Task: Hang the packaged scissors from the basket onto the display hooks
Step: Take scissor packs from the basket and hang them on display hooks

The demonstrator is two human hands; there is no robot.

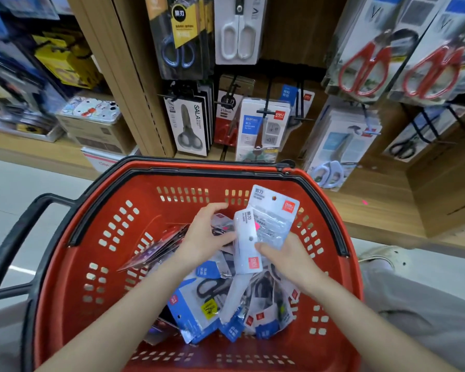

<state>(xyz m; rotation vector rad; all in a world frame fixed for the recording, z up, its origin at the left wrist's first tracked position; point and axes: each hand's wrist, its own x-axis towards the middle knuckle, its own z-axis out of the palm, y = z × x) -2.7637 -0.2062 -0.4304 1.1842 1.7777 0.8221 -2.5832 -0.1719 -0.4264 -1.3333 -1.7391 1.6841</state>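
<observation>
A red plastic basket with a black rim stands in front of me, with several packaged scissors piled in its bottom. Both my hands are over the pile. My right hand holds two white and pale-blue scissor packs fanned upright above the pile. My left hand grips the left edge of the nearer pack with curled fingers. Display hooks with hung scissor packs fill the wooden wall behind the basket.
The basket's black handle sticks out to the left. Red-handled scissors hang at upper right, white ones at top centre. Boxes sit on a low shelf at left. A wooden ledge runs behind the basket. My trouser leg is at right.
</observation>
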